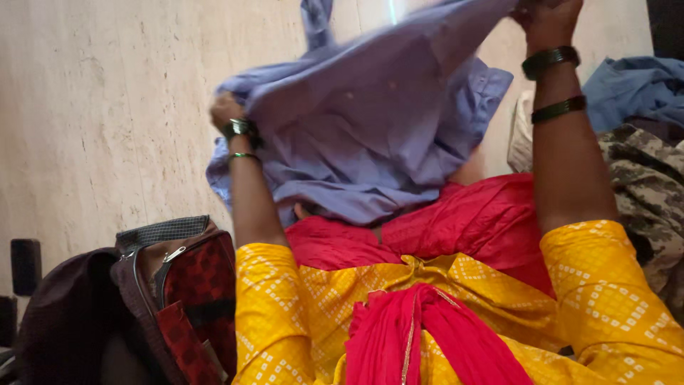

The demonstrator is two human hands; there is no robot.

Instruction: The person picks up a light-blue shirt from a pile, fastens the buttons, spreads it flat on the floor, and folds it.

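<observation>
A pale purple shirt (370, 121) is stretched out in the air in front of me. My left hand (225, 110) grips its left edge, with green bangles on the wrist. My right hand (547, 20) is raised at the top right and clutches the shirt's other end, also with dark bangles on the wrist. The cloth sags between the two hands and hides most of my fingers. Below it lie my red-clad lap (470, 221) and yellow patterned sleeves.
An open dark bag with a red checked lining (178, 285) stands at the lower left. At the right lie a camouflage garment (648, 185) and a blue cloth (634, 85). Beige stone floor (100, 121) fills the left side.
</observation>
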